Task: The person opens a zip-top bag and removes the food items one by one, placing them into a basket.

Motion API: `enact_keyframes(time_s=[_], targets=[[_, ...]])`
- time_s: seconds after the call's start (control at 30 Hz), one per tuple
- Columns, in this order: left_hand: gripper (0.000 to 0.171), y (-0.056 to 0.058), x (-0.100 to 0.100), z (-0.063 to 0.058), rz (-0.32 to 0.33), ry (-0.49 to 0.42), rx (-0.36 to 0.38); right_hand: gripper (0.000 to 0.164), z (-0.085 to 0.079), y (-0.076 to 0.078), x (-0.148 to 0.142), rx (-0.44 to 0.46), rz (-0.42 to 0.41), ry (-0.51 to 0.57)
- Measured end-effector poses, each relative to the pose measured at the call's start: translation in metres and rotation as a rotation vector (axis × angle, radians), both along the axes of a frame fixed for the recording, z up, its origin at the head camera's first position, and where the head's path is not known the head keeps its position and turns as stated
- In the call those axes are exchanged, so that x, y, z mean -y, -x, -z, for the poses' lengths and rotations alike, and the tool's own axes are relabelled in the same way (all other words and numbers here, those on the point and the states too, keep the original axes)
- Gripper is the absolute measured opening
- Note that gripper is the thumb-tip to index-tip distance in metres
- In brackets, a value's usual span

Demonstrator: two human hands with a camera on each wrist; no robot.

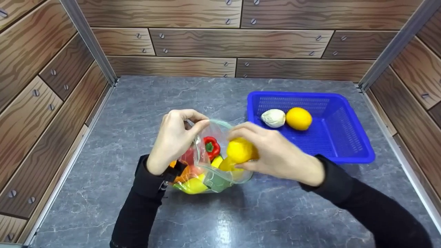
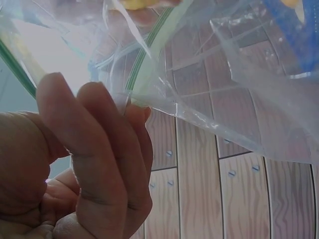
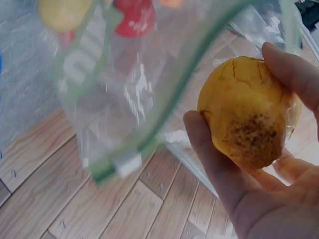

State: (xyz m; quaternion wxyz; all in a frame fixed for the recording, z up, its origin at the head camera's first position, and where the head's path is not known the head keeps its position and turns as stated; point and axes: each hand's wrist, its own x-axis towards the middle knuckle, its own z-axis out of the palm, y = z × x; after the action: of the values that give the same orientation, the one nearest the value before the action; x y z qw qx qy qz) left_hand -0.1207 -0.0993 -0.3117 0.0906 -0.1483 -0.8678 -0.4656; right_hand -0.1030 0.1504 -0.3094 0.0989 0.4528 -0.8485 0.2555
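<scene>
My left hand [image 1: 175,137] pinches the rim of a clear zip bag [image 1: 200,151] between thumb and fingers. The bag's mouth, edged with a green zip strip [image 3: 184,84], is spread apart. My right hand [image 1: 272,151] grips a round yellow fruit [image 1: 239,150] at the right side of that mouth. In the right wrist view the fruit [image 3: 249,109] shows dark brown speckles, with thumb and fingers around it. Inside the bag are a red bell pepper [image 1: 211,147], an orange item and several yellow ones. Close up, fingers of the left hand [image 2: 99,154] curl at the zip edge.
Right of the bag stands a blue plastic basket [image 1: 355,137]. In it lie a white bulb-shaped item [image 1: 273,118] and a yellow lemon-like fruit [image 1: 299,119]. Wood-patterned walls [image 1: 234,41] enclose the grey marbled table [image 1: 103,165] at the back and sides.
</scene>
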Motion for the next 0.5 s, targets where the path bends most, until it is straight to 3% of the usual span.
enact_keyframes(time_s=[0.27, 0.5], targets=[[0.009, 0.001, -0.002, 0.0, -0.013, 0.004, -0.005, 0.056, -0.012, 0.002, -0.043, -0.04, 0.09, 0.057], [0.011, 0.001, -0.003, 0.0, -0.02, 0.016, -0.012, 0.063, 0.0, 0.026, -0.085, -0.021, 0.283, 0.068]])
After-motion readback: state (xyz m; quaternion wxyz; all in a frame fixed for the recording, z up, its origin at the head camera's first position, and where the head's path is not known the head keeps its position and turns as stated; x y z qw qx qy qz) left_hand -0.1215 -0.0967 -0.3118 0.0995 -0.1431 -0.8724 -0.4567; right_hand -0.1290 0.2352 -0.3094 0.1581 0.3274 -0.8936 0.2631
